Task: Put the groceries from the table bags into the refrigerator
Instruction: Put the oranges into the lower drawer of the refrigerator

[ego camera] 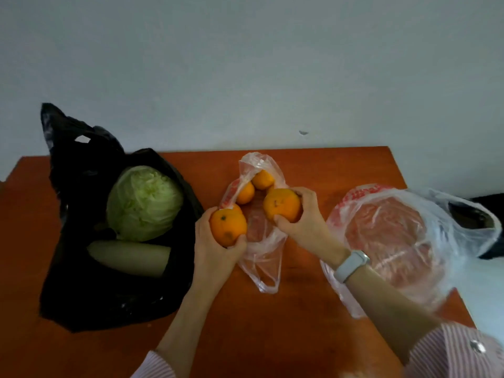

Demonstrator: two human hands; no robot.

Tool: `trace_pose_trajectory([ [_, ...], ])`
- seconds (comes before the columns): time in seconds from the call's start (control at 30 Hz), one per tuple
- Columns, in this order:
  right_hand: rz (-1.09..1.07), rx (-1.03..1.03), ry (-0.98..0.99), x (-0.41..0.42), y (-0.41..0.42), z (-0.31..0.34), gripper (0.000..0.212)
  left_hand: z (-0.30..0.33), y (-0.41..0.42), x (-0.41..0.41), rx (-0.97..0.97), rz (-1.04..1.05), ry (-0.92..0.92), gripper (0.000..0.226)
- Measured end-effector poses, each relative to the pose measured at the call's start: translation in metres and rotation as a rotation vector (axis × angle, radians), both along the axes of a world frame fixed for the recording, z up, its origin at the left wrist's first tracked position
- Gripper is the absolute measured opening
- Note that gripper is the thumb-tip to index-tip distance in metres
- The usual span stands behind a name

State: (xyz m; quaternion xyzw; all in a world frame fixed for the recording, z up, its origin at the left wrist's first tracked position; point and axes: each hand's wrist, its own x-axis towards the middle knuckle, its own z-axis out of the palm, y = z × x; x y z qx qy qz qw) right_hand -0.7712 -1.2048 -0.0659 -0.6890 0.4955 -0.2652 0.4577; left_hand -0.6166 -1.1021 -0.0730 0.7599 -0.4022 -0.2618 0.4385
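Oranges: one orange [228,227] is gripped in the left hand [215,246], a second orange [281,204] in the right hand [305,216], both held over the clear bag [261,268] on the desk [300,309]. Two more oranges [253,186] lie inside that bag. Black bag [95,290] at left holds a cabbage [143,201].

The near strip of the reddish-brown wooden table [272,336] lies bare between the two forearms. On the left stands a crumpled black plastic bag [90,290] with a pale green round cabbage [143,201], and on the right a large translucent red-printed plastic bag [395,241]. Between them a small clear plastic bag [261,257] of oranges takes the middle, with bare wood behind it up to the wall.
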Motion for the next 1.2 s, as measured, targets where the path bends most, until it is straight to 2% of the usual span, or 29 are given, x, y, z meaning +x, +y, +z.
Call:
trace_pose_trajectory([
  [0.13,-0.131,0.051,-0.201,-0.038,0.058,0.017,0.045,0.021,0.021,-0.010,-0.083,-0.259,0.153,0.066],
  [0.23,-0.349,0.278,-0.507,-0.068,0.122,0.025,0.036,0.031,0.048,-0.026,-0.059,-0.439,0.321,0.055],
  [0.3,-0.485,0.369,-0.691,-0.086,0.170,0.030,0.055,0.038,0.065,-0.046,-0.018,-0.531,0.430,0.048],
  [0.37,-0.620,0.342,-0.714,-0.106,0.218,0.029,0.073,0.052,0.084,-0.076,0.035,-0.650,0.477,0.042],
  [0.43,-0.781,0.251,-0.625,-0.133,0.270,0.031,0.078,0.065,0.107,-0.120,0.099,-0.867,0.482,0.042],
  [0.57,-1.013,0.134,-0.305,-0.178,0.348,0.036,0.064,0.055,0.141,-0.187,0.089,-1.080,0.354,0.059],
  [0.73,-1.299,0.054,-0.175,-0.252,0.474,0.043,0.065,0.050,0.220,-0.292,0.130,-1.408,0.232,0.064],
  [0.87,-1.501,0.029,-0.105,-0.315,0.596,0.049,0.065,0.049,0.311,-0.400,0.129,-1.637,0.211,0.059],
  [1.07,-1.838,-0.018,-0.029,-0.414,0.783,0.066,0.069,0.076,0.482,-0.553,-0.007,-1.959,0.202,0.058],
  [1.2,-1.949,-0.097,0.007,-0.475,0.861,0.087,0.069,0.098,0.558,-0.634,-0.128,-2.105,0.197,0.058],
])
